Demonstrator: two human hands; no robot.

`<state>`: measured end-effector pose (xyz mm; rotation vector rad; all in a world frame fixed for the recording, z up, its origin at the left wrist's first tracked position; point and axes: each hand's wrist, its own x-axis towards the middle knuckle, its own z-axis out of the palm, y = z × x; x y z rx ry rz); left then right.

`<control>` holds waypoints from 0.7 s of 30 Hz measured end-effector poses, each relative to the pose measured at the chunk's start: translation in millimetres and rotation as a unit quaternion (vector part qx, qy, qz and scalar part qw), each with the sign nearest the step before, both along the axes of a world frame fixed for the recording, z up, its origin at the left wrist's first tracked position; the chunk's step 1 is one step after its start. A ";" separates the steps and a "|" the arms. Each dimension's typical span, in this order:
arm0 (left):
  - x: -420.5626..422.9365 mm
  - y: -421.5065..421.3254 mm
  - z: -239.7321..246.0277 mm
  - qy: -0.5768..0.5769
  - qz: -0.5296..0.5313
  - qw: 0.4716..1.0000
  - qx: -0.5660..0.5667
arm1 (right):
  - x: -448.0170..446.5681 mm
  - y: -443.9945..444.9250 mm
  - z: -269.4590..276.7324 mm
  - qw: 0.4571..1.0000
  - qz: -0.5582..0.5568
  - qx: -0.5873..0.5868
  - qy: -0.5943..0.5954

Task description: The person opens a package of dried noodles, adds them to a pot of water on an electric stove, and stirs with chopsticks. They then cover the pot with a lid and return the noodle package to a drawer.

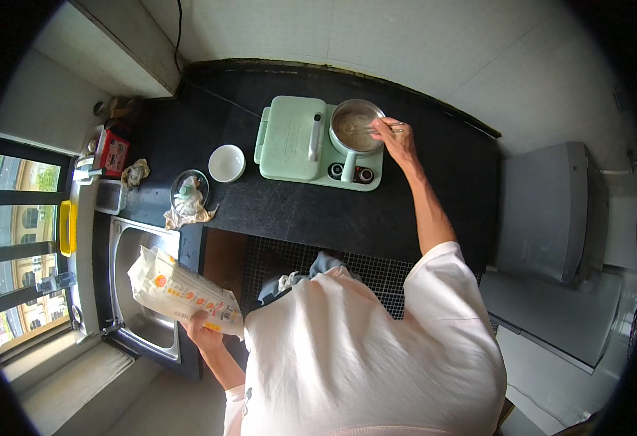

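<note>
My right hand [397, 143] grips chopsticks [393, 130], whose lower ends reach into a small pot [374, 105]. Pale noodles [355, 126] lie in cloudy liquid inside that pot. It sits on the right side of a mint-green double cooker [323, 182], its handle [348, 168] pointing towards me between two control knobs. The cooker's left side is covered by a closed lid [290, 139]. Low on the left, my left hand [204, 330] holds a large printed packet [185, 291] by its lower end, over the edge of the sink. What the packet contains is hidden.
Left of the cooker is a white bowl [227, 163]. A glass lid [208, 188] and a crumpled cloth [188, 217] lie beside it. The steel sink [174, 353] is at the left, below a window. A grey appliance [536, 212] stands at the counter's right end.
</note>
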<state>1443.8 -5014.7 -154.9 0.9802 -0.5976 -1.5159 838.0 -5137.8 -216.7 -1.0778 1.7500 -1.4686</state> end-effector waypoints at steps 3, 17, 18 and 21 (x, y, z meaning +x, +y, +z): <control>-0.7 1.0 -1.2 -0.001 0.002 1.000 0.000 | -18.3 11.5 23.1 0.993 0.045 0.096 0.054; -6.4 -3.2 5.7 0.013 -0.018 1.000 -0.022 | -6.8 -10.3 23.6 0.983 0.011 0.089 0.160; -5.8 -2.4 4.9 0.013 -0.015 1.000 -0.021 | -6.1 -11.0 23.3 0.980 0.004 0.068 0.188; -4.5 -1.8 3.9 0.010 -0.005 1.000 -0.013 | -4.5 -10.0 26.8 0.983 -0.033 0.018 0.178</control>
